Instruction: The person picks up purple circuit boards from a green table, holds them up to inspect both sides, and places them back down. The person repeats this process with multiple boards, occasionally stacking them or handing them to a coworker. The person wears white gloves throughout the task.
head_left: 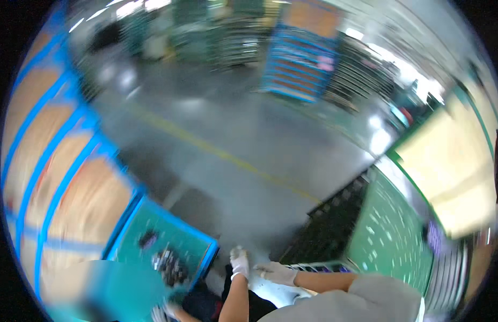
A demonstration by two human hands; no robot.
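Observation:
My left hand (239, 262), in a pale glove, is raised near the lower middle, its blurred fingers reaching forward with nothing visible in them. Beside it my right hand (277, 273), gloved too, points left from a grey sleeve (361, 300), fingers loosely stretched and apparently bare of any object. A gap separates the two hands. Left of them stands a blue-edged table with a green top (198, 244), carrying a pile of small dark and shiny parts (171, 266) and a dark purplish piece (148, 239). Under my hands shows a white surface (270, 292).
Another person's gloved hand (162, 312) is at the lower left. A blue rack with brown panels (93, 198) rises on the left. A green surface with pale marks (394, 231) lies right. Far back, a blue rack (300, 61) stands beyond a yellow floor line (222, 154).

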